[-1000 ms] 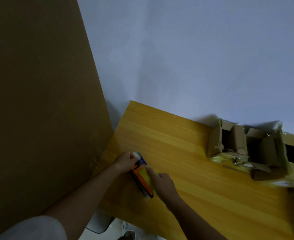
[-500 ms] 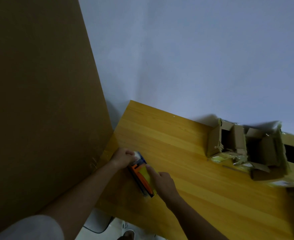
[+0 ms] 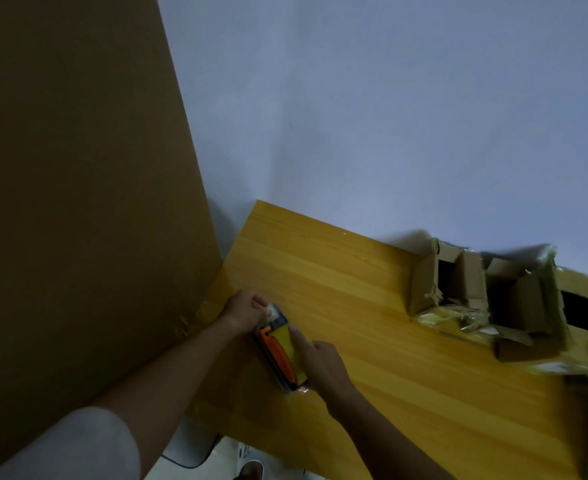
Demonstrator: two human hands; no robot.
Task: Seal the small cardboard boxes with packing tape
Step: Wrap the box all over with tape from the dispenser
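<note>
An orange and blue tape dispenser (image 3: 278,351) loaded with yellowish tape lies on the wooden table (image 3: 372,327) near its left edge. My left hand (image 3: 244,310) grips the dispenser's far end, fingers curled round it. My right hand (image 3: 320,358) lies over its near side, the index finger stretched out along the yellow tape. Open small cardboard boxes (image 3: 448,282) with loose flaps and crumpled tape stand at the table's right back edge, well away from both hands.
A large brown cardboard sheet (image 3: 77,202) stands upright against the table's left edge. A pale wall (image 3: 389,116) rises behind the table. More cardboard (image 3: 583,306) lies at the far right. The floor and a shoe (image 3: 251,469) show below the table's near edge.
My left hand has shifted slightly away from me along the dispenser's far end. The dispenser and my right hand have barely moved.
</note>
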